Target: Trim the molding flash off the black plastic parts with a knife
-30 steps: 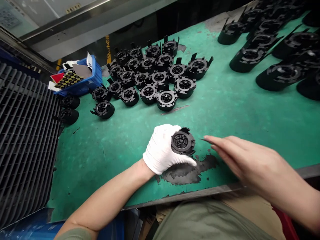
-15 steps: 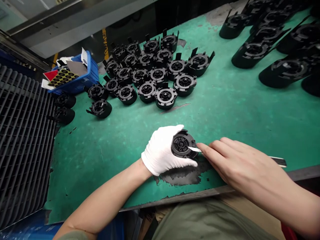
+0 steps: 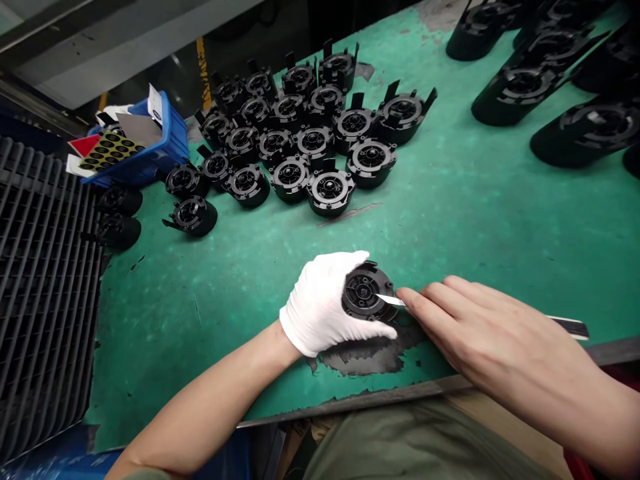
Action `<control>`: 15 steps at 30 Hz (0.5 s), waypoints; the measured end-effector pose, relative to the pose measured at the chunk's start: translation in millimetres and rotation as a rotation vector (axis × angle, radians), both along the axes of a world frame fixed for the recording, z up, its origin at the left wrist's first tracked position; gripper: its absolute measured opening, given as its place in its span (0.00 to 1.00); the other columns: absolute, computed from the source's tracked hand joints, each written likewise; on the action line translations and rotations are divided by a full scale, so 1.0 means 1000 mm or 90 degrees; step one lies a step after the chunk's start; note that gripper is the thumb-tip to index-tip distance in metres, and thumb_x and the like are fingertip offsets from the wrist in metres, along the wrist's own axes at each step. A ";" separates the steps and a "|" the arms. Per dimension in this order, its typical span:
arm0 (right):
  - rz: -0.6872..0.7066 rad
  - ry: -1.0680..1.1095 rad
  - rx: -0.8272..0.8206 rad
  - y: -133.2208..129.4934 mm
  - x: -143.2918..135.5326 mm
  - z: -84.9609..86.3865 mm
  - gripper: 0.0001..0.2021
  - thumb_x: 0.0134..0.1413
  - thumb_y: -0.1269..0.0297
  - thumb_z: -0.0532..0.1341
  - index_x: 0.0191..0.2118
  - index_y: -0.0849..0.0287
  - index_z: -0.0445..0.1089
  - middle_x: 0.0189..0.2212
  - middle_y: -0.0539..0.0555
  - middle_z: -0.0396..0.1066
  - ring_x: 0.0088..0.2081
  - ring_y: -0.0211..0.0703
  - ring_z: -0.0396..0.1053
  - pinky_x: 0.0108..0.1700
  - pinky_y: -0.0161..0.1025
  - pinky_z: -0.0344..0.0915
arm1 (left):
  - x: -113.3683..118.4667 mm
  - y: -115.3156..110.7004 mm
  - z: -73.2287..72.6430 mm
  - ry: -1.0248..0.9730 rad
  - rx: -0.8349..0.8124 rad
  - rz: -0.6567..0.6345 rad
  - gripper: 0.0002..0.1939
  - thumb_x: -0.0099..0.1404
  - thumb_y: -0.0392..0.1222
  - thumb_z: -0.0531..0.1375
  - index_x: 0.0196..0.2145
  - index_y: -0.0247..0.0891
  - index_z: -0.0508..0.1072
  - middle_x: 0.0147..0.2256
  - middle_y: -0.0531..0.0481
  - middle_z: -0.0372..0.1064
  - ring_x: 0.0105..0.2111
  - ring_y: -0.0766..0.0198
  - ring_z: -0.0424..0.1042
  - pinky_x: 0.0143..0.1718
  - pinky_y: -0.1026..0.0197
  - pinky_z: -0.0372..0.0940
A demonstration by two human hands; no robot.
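Note:
My left hand (image 3: pixel 323 303), in a white glove, wraps around a round black plastic housing (image 3: pixel 363 291) near the table's front edge. The housing's ribbed face with its central hub points up at me. My bare right hand (image 3: pixel 475 320) is closed on a knife (image 3: pixel 390 300) with a slim, pointed pale blade. The blade tip lies over the housing's face, just right of the hub; whether it touches the plastic I cannot tell. Part of the knife's handle sticks out beyond my right hand, and the rest is hidden under the fingers.
Several similar black housings (image 3: pixel 330 190) stand grouped on the green table mat (image 3: pixel 240 267). Taller black housings (image 3: pixel 515 90) stand at the right. A blue bin (image 3: pixel 173 137) with sticker sheets sits at the left back, beside a dark ribbed rack (image 3: pixel 45 287).
The camera view has shifted slightly. Both hands keep their grips, and the knife tip stays near the hub; the housing looks nearly unmoved.

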State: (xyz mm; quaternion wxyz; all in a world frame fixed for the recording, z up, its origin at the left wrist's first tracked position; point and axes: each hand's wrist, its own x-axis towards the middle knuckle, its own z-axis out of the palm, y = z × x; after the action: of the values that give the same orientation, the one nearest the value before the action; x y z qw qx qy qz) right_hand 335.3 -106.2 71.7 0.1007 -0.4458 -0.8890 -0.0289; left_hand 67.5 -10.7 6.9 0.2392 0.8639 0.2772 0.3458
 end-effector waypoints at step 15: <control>-0.026 -0.055 -0.003 0.007 -0.009 0.007 0.12 0.70 0.82 0.57 0.48 0.63 0.75 0.34 0.54 0.62 0.37 0.51 0.59 0.42 0.51 0.53 | 0.001 -0.003 -0.001 0.094 -0.078 0.026 0.63 0.54 0.79 0.83 0.74 0.37 0.73 0.63 0.32 0.84 0.64 0.33 0.85 0.71 0.34 0.80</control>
State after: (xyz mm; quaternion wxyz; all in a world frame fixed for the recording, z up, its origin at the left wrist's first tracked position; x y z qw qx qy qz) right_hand 326.5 -99.3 78.8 0.0603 -0.4625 -0.8833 -0.0481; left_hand 68.6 -13.2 6.2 0.2635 0.8649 0.3325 0.2681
